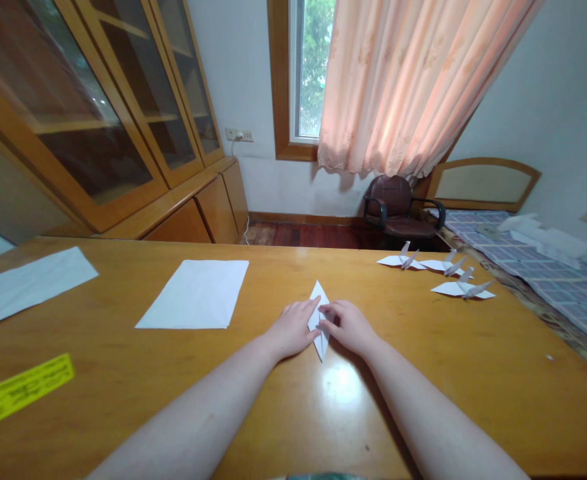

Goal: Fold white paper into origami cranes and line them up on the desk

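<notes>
In the head view, a narrow folded white paper [318, 297] is pressed to the wooden desk [498, 347] between the left hand [293, 328] and right hand [348, 327], whose fingers close on it from both sides. Uneven pressure could skew the fold (paper cranes [460, 288] stand right of the hands)

Single head-worn view, looking forward and down over the wooden desk [473, 373] from its near side; left hand [293, 328] and right hand [349, 327] close, just below centre; window [309, 73] far off at 12 o'clock.
</notes>
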The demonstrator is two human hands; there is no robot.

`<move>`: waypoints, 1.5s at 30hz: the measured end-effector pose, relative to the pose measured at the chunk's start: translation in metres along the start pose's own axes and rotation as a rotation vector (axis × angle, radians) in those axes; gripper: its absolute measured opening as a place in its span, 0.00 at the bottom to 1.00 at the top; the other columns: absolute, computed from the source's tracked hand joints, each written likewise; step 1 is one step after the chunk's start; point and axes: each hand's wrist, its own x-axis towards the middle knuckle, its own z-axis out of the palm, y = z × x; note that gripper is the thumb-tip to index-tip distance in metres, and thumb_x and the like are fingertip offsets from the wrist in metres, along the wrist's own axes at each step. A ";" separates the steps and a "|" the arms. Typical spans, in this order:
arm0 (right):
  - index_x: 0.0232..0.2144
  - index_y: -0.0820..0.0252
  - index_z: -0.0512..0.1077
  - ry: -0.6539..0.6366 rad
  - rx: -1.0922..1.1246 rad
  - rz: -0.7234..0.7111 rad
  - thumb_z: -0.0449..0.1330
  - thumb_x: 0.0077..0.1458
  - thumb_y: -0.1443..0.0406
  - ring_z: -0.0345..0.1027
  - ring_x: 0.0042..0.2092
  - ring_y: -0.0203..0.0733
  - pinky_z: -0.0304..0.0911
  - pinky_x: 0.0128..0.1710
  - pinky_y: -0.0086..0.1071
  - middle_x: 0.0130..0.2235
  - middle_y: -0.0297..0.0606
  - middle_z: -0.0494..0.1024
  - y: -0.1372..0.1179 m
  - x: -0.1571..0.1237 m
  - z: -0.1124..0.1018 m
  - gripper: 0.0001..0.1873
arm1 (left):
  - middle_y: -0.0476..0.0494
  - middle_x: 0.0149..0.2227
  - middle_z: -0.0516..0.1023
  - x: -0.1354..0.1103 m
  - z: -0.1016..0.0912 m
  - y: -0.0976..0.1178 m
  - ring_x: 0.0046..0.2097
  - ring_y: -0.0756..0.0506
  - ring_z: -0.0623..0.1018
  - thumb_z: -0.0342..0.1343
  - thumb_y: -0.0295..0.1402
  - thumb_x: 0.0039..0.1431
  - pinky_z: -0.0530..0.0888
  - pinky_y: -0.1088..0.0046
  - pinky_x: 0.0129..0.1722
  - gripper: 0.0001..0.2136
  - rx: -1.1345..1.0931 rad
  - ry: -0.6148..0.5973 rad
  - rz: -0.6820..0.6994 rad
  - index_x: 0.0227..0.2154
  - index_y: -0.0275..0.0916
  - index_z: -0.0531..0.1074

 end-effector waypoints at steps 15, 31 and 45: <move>0.30 0.59 0.76 0.032 0.133 0.128 0.56 0.50 0.68 0.66 0.34 0.38 0.59 0.37 0.31 0.30 0.36 0.74 0.005 0.003 0.000 0.08 | 0.39 0.57 0.67 0.002 -0.003 -0.001 0.56 0.39 0.65 0.51 0.42 0.58 0.59 0.58 0.56 0.26 -0.030 -0.029 -0.017 0.59 0.42 0.58; 0.34 0.55 0.77 -0.060 -0.009 -0.052 0.64 0.47 0.65 0.66 0.40 0.42 0.59 0.42 0.34 0.34 0.37 0.76 0.015 0.005 0.001 0.08 | 0.45 0.37 0.79 0.005 -0.008 -0.008 0.40 0.45 0.76 0.47 0.27 0.54 0.71 0.69 0.42 0.14 -0.317 0.043 -0.069 0.40 0.40 0.75; 0.46 0.42 0.72 -0.044 -0.116 0.047 0.51 0.60 0.64 0.55 0.60 0.50 0.48 0.57 0.52 0.54 0.32 0.70 0.035 0.009 0.010 0.16 | 0.43 0.56 0.70 0.006 0.005 -0.010 0.58 0.42 0.66 0.50 0.29 0.58 0.61 0.59 0.58 0.17 0.011 -0.044 0.115 0.51 0.43 0.69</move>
